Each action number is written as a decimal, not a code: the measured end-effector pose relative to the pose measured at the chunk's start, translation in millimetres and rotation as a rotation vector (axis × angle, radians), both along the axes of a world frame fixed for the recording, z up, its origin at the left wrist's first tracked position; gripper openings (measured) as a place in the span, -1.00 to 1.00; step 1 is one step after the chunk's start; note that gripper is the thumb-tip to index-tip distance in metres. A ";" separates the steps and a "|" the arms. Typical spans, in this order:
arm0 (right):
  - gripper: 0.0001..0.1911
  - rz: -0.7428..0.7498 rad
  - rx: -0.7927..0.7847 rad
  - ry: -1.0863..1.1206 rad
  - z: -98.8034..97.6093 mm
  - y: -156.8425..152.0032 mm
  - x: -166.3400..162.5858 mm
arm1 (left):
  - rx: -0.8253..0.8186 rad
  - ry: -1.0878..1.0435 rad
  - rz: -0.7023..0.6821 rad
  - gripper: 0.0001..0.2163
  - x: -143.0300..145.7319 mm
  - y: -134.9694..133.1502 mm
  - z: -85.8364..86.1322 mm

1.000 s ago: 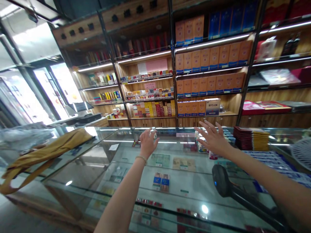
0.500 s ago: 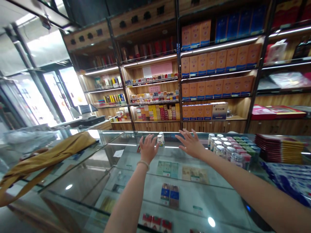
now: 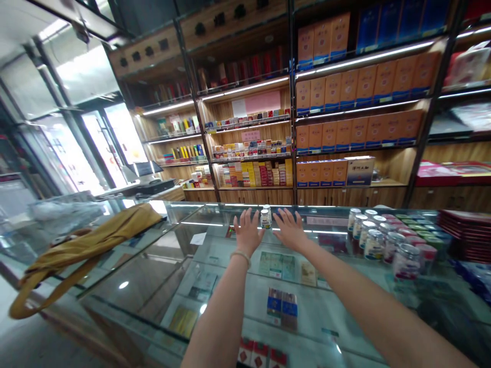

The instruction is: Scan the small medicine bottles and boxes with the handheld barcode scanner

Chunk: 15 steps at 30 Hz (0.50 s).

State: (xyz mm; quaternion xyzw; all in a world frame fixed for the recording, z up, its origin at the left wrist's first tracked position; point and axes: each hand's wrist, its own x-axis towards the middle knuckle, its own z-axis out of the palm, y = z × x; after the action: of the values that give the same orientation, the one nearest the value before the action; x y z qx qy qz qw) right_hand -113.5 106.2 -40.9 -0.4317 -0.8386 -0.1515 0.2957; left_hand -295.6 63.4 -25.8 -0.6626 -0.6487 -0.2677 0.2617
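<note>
Two small jars with pale lids (image 3: 265, 216) stand close together on the far part of a glass counter (image 3: 215, 255). My left hand (image 3: 247, 232) is stretched out just left of them, fingers spread, holding nothing. My right hand (image 3: 289, 230) reaches in from the right side of the jars, fingers also spread and empty. Both hands flank the jars closely; whether they touch them I cannot tell. A thin bracelet sits on my left wrist.
A cluster of several lidded jars (image 3: 383, 240) stands on the counter to the right, with stacked dark red boxes (image 3: 466, 232) beyond. A yellow bag (image 3: 84, 245) lies on the left counter. Shelves of orange cartons (image 3: 356, 87) and small packs fill the back wall.
My right hand has swung left from the jar cluster to the right side of the two jars. My left hand stayed beside them. The view has shifted right and upward.
</note>
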 end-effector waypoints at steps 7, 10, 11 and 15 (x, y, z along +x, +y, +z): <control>-0.43 -0.076 -0.117 0.028 -17.4 6.5 -22.4 | -0.049 -0.022 0.037 -0.51 -3.4 6.7 -9.6; -0.46 -0.075 -0.165 0.022 -16.6 8.5 -23.2 | -0.075 -0.010 0.023 -0.56 -3.3 9.0 -13.6; -0.46 -0.070 -0.179 0.022 -16.2 8.6 -23.0 | -0.077 -0.001 0.017 -0.57 -2.9 9.4 -14.3; -0.50 -0.053 -0.198 0.032 -13.7 7.0 -20.1 | -0.081 -0.001 -0.004 -0.60 -0.1 7.8 -12.0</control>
State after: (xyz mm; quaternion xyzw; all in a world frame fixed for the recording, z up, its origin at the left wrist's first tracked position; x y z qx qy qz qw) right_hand -133.5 113.2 -54.6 -0.4832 -0.8330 -0.0688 0.2607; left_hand -295.7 71.2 -37.8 -0.6737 -0.6579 -0.2421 0.2338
